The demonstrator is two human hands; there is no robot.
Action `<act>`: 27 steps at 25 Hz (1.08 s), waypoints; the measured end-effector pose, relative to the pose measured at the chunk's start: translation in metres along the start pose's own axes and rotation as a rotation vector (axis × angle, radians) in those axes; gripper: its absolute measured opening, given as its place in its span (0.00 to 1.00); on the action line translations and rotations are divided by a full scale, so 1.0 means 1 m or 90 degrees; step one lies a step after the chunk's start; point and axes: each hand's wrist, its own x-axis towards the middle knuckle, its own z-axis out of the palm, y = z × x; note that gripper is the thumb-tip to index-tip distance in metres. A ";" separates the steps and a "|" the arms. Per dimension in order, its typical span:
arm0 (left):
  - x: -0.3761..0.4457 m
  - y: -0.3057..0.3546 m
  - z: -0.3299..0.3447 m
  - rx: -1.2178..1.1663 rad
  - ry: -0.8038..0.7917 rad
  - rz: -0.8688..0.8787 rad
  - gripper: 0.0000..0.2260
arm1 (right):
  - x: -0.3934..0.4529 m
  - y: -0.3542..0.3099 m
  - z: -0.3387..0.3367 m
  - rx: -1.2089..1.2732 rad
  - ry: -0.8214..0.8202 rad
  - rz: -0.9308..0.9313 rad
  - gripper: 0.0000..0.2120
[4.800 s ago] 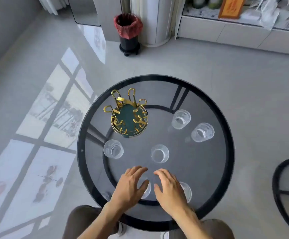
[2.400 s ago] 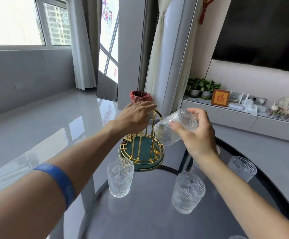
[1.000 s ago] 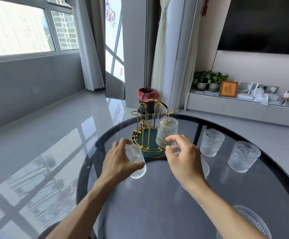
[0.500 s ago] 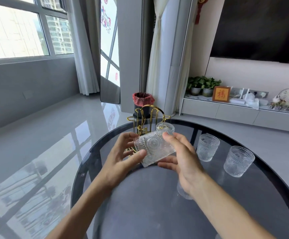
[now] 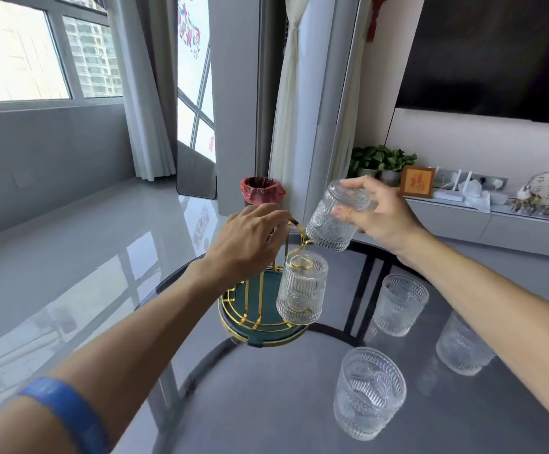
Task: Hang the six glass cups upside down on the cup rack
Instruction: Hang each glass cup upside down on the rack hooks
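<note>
Head view, one moment, round dark glass table (image 5: 266, 404).

Item 1: gold wire cup rack with a round green base (image 5: 260, 317), standing at the table's far left. One ribbed clear glass cup, hung (image 5: 302, 292), sits mouth-down over a near-side prong.

Item 2: ribbed clear glass cup, held (image 5: 335, 221). Mouth down and toward the rack, base up and away, long axis tilted; its lower rim is just beside a gold hook at the rack's top.

Item 3: right hand (image 5: 381, 214). Thumb and fingers pinch the held cup near its upturned base; this hand is the carrier.

Item 4: left hand (image 5: 250, 244). It rests on the rack's top loop, fingers curled over it; how tightly they close is hidden behind the hand. A blue wristband (image 5: 66, 414) shows on that forearm.

Item 5: three upright ribbed glass cups on the table to the right: nearest (image 5: 369, 393), middle (image 5: 399, 304), far right (image 5: 463, 345), this last partly behind the right forearm. A sixth cup is not visible.

Judgement: second hanging in progress. The free prong lies below and left of the held cup's mouth, so the cup should be righted and lowered over it.
</note>
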 end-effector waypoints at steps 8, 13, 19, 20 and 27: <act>-0.008 -0.005 0.005 0.018 0.061 0.043 0.16 | 0.013 0.040 0.038 -0.126 -0.167 -0.040 0.21; -0.010 -0.003 0.004 0.010 0.068 0.027 0.17 | 0.009 0.057 0.051 -0.177 -0.201 -0.050 0.21; -0.014 0.013 0.007 -0.023 -0.005 -0.053 0.18 | -0.016 0.053 0.037 -0.203 -0.205 -0.002 0.28; -0.020 0.020 0.005 -0.015 -0.019 -0.066 0.19 | -0.029 0.054 0.031 -0.196 -0.162 0.025 0.28; -0.126 0.131 0.044 -0.086 -0.086 -0.021 0.34 | -0.160 0.071 0.003 -0.090 0.061 0.190 0.15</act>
